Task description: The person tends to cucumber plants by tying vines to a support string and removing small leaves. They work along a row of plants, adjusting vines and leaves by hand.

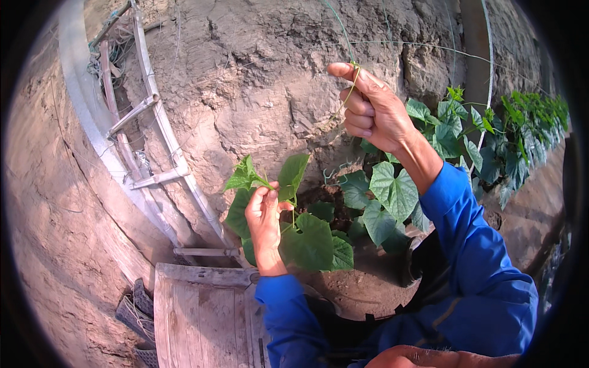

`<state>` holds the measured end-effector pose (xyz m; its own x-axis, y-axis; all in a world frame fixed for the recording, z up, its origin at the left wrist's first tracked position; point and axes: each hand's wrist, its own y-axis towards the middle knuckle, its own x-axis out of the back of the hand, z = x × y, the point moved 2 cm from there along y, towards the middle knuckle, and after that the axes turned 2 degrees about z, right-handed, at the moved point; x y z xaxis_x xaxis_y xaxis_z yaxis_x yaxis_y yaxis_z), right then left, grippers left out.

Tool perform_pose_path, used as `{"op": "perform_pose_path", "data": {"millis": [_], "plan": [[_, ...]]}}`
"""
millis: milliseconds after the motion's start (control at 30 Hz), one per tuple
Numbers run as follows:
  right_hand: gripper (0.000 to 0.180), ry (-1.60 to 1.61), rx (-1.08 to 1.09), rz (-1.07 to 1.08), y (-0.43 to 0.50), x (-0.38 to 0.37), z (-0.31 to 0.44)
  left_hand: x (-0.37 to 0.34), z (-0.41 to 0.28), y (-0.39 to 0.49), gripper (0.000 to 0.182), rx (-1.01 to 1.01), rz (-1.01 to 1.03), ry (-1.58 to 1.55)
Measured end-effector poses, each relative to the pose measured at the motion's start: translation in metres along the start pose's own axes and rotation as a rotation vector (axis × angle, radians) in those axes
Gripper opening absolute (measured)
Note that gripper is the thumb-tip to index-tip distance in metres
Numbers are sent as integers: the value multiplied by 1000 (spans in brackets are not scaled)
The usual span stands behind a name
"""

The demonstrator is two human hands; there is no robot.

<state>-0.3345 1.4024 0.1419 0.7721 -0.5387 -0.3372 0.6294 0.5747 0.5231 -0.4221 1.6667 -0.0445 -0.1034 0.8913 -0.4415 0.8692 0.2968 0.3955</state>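
My left hand (266,225) pinches the stem of a young leafy vine, probably cucumber, just below its bright green tip (245,175). Broad leaves (309,244) of the same plant spread beside and below that hand. Higher up and to the right, my right hand (379,112) has its fingers curled and its index finger stretched leftward. A green twine (343,27) comes down from above to this hand. From there a thin yellow-green strand (352,89) crosses the index finger and hangs down; its lower end is hard to make out.
A cracked earthen wall (257,92) rises behind the plants, crossed by a thin wire (428,44). A wooden ladder (170,133) leans at left above a weathered wooden board (207,317). More vines (393,191) grow along the wall to the right, beside a white cord (490,60).
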Motion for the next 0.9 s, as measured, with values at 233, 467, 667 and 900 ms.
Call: {"op": "perform_pose_path", "data": {"millis": [233, 467, 667, 900], "plan": [[42, 29, -68, -234, -7, 11, -5, -2, 4, 1, 24, 4, 14, 7], [53, 143, -59, -179, -18, 9, -12, 4, 5, 1, 22, 13, 1, 2], [36, -45, -11, -164, -23, 18, -13, -2, 8, 3, 25, -12, 21, 33], [22, -127, -30, -171, -34, 14, -25, -2, 4, 2, 20, -6, 43, -15]]}}
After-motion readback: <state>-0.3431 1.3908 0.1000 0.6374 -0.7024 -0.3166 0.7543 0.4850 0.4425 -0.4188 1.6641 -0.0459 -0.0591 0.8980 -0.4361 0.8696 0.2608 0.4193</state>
